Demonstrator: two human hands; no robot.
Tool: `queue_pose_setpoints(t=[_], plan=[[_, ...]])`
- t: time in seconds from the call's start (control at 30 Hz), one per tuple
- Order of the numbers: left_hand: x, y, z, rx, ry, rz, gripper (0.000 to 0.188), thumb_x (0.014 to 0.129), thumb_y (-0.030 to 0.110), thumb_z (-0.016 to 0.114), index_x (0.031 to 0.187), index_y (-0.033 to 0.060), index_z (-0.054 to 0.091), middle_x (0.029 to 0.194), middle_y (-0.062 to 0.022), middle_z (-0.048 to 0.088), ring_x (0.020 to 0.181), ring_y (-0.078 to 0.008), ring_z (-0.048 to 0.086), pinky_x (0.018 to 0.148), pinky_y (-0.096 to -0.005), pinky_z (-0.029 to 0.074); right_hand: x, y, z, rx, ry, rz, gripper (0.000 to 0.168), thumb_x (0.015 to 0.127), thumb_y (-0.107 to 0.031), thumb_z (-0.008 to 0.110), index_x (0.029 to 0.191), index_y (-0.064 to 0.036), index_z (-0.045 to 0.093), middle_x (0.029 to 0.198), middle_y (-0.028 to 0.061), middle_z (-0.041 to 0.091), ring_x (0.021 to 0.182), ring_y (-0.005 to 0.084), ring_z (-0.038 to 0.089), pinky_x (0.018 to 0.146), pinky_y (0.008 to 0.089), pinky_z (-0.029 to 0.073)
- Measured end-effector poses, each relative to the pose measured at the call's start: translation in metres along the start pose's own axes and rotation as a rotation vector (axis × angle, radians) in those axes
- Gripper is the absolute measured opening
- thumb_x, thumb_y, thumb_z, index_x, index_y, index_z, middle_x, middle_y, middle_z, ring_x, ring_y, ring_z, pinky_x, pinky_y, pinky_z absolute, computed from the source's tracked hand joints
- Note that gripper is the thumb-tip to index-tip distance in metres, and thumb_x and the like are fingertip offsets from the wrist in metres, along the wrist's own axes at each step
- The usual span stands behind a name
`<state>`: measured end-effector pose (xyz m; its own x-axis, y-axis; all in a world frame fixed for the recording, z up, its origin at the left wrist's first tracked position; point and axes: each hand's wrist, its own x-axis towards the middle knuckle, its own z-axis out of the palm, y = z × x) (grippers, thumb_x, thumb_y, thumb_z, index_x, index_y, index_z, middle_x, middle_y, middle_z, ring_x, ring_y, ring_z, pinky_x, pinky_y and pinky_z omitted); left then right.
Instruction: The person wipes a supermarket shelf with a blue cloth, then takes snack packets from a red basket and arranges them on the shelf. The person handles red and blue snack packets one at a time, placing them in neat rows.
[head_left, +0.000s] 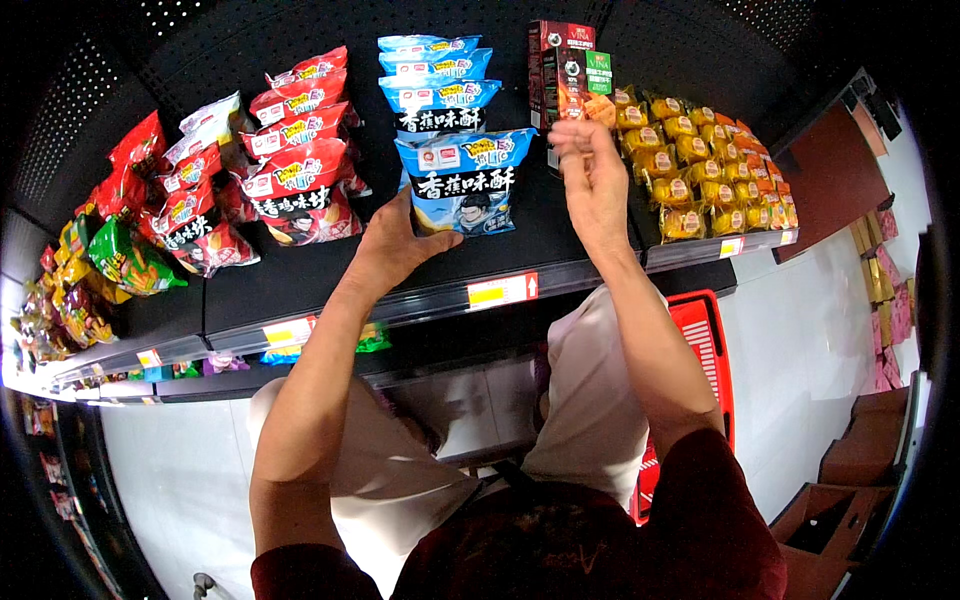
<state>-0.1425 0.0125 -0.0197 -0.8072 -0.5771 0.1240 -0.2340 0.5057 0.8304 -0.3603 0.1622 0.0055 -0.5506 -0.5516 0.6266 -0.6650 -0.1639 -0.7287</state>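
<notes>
My left hand (394, 238) is at the lower left corner of the front blue snack bag (466, 187). Its thumb lies along the bag's bottom edge, and the fingers reach around the left side, partly hidden. Behind this bag, more blue bags (441, 97) stand in a row going back on the black shelf (540, 236). To the right, my right hand (596, 187) is raised with nothing in it, its fingers slightly curled and blurred. It is in front of dark red snack boxes (562, 82), covering their lower part; whether it touches them I cannot tell.
Red snack bags (300, 184) stand left of the blue ones, beyond them a green bag (135, 255). Yellow-wrapped cakes (679, 187) fill the right shelf section. Price tags (502, 291) line the shelf edge. A red shopping basket (701, 330) is beside my leg; cardboard boxes (862, 442) sit at lower right.
</notes>
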Motion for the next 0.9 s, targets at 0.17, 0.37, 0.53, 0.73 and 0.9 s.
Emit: queue_pose_setpoints(t=[0.17, 0.37, 0.53, 0.73, 0.9], plan=[[-0.001, 0.002, 0.0, 0.004, 0.019, -0.008, 0.064, 0.075, 0.024, 0.09, 0.124, -0.0018, 0.056, 0.113, -0.0215, 0.071, 0.109, -0.0319, 0.07, 0.094, -0.0403, 0.054, -0.02, 0.009, 0.005, -0.048, -0.294, 0.184, 0.026, 0.094, -0.002, 0.056, 0.12, 0.001, 0.059, 0.108, 0.0177, 0.071, 0.1, 0.0296, 0.072, 0.087, 0.0375, 0.056], [0.0, 0.01, -0.001, 0.128, 0.065, 0.01, 0.066, 0.075, 0.026, 0.09, 0.122, -0.004, 0.056, 0.109, -0.0212, 0.07, 0.102, -0.0338, 0.07, 0.089, -0.0399, 0.055, -0.022, 0.004, 0.005, -0.103, -0.471, 0.308, 0.03, 0.099, -0.01, 0.057, 0.128, -0.003, 0.055, 0.112, 0.0105, 0.069, 0.09, 0.0155, 0.067, 0.067, 0.0307, 0.058], [0.001, 0.019, -0.001, 0.218, 0.144, -0.034, 0.064, 0.074, 0.029, 0.09, 0.117, -0.0043, 0.055, 0.103, -0.0219, 0.068, 0.098, -0.0363, 0.069, 0.084, -0.042, 0.055, -0.025, 0.002, 0.013, -0.063, -0.451, 0.284, 0.026, 0.1, -0.012, 0.06, 0.123, -0.002, 0.056, 0.107, 0.0101, 0.07, 0.085, 0.0155, 0.068, 0.065, 0.0318, 0.057], [-0.001, 0.008, -0.001, 0.357, 0.192, 0.005, 0.071, 0.076, 0.037, 0.089, 0.118, -0.0067, 0.054, 0.104, -0.0246, 0.069, 0.098, -0.0384, 0.07, 0.083, -0.0436, 0.055, -0.024, 0.003, 0.02, -0.112, -0.466, 0.22, 0.028, 0.099, -0.01, 0.061, 0.125, 0.001, 0.055, 0.104, 0.0135, 0.071, 0.088, 0.0187, 0.069, 0.07, 0.0337, 0.057], [-0.002, 0.001, 0.001, 0.387, 0.235, 0.051, 0.07, 0.078, 0.038, 0.088, 0.118, -0.0065, 0.053, 0.109, -0.0259, 0.066, 0.103, -0.0406, 0.067, 0.086, -0.0447, 0.054, -0.029, 0.001, 0.027, -0.121, -0.422, 0.154, 0.028, 0.095, -0.01, 0.063, 0.121, 0.0, 0.056, 0.1, 0.0218, 0.072, 0.093, 0.038, 0.071, 0.08, 0.0446, 0.055]])
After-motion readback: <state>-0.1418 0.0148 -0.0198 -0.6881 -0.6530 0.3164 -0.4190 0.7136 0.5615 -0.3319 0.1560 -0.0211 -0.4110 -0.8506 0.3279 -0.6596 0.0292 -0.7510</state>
